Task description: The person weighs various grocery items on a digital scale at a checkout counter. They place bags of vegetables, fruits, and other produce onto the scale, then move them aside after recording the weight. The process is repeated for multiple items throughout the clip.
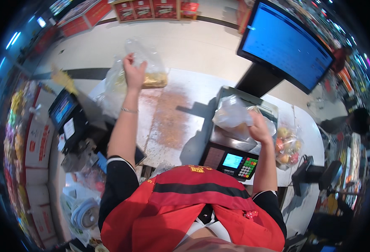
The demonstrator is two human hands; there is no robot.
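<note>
Beyond the far left part of the white counter [200, 82], my left hand [135, 73] is raised with thumb and fingers apart, in front of a clear plastic bag [147, 61]. Yellow goods [155, 80] show in the lower part of that bag. Whether my fingertips touch its film is hard to tell. My right hand [261, 128] grips the side of another translucent plastic bag [232, 115]. This one is over the steel pan of a weighing scale [232, 141]; its contents are blurred. The scale has a lit display [232, 160] and a keypad [247, 167].
A large monitor [285, 44] rises behind the scale. To the right sit a bag of apples [288, 145] and a dark scanner-like device [314, 176]. On the left are a payment terminal [64, 108], crumpled bags [79, 157] and a small fan [88, 215]. People stand at the far right.
</note>
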